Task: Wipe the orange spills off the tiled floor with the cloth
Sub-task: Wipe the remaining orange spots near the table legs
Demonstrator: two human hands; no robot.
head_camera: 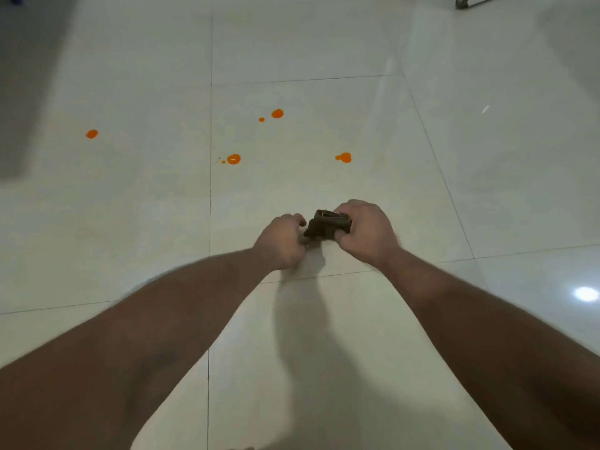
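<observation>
Both hands grip cloth [328, 226] | left hand [281, 241] | right hand [367, 233] | cloth dark, bunched | orange spills [233, 159] beyond, apart

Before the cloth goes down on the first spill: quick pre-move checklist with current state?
1. Cloth in hand: ok, the right hand grips the dark bunched cloth.
2. Left hand on the cloth: cannot tell, its fingers curl at the cloth's edge but contact is unclear.
3. Cloth folded into a flat wiping face: not ok, it is bunched.
4. Spills located: ok, orange drops lie ahead, the nearest ones and.
5. Path to the spills: ok, only bare tiled floor lies between them and the hands.
6. Cloth clean: cannot tell, it is too dark and small.
</observation>
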